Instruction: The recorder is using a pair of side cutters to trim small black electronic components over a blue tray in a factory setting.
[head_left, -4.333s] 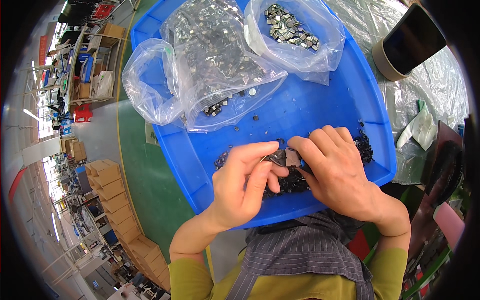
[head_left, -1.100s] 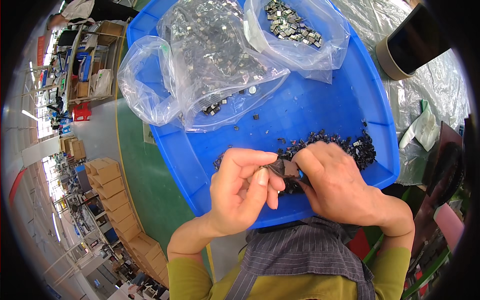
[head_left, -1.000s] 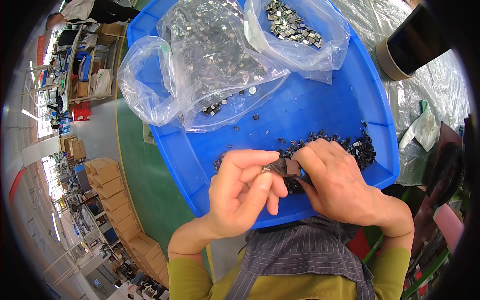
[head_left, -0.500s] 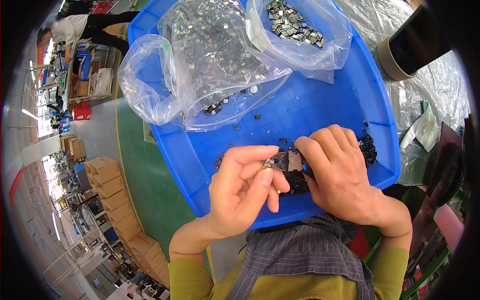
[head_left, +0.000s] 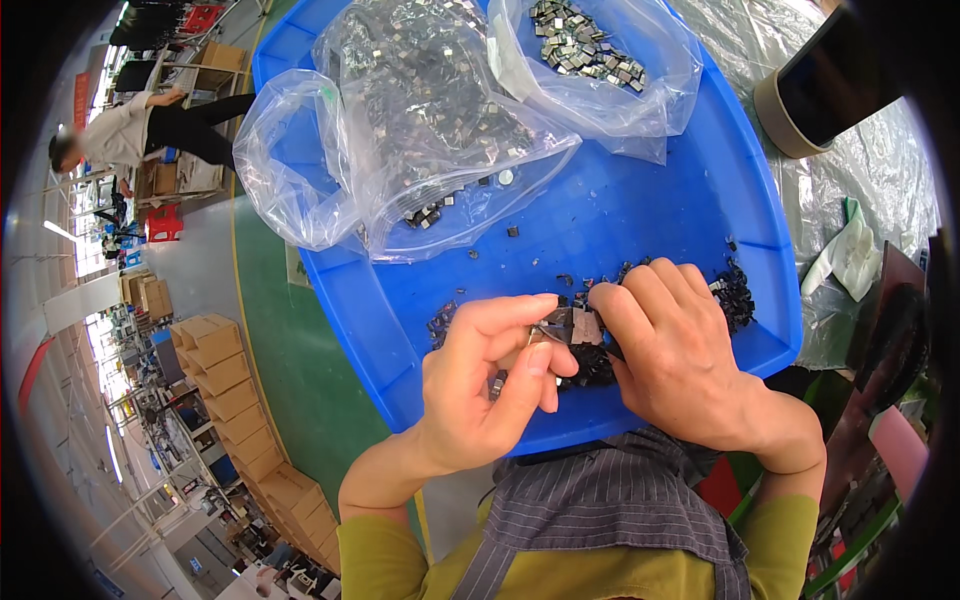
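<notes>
My right hand (head_left: 672, 355) is closed around a pair of small nippers (head_left: 585, 327), whose metal jaws point left. The tips of the jaws meet my left hand (head_left: 470, 385), where thumb and forefinger pinch a tiny metal piece (head_left: 538, 334), partly hidden by the fingers. Another small shiny piece (head_left: 497, 384) shows between the curled fingers of that hand. Both hands are over the near end of a blue plastic tray (head_left: 640, 205). Beneath them lie many small black bits (head_left: 734, 296), partly covered by the hands.
Clear plastic bags (head_left: 425, 120) of small metal parts fill the tray's far side, one of them open with silvery pieces (head_left: 585, 50). On the right are a dark-screened device (head_left: 835, 75) and a white glove (head_left: 850, 255). Cardboard boxes (head_left: 235, 400) stand left; a person (head_left: 125, 135) walks beyond.
The small shiny piece among my left fingers has come into sight. My hands and the nippers have barely shifted. In the background the person has moved further into view.
</notes>
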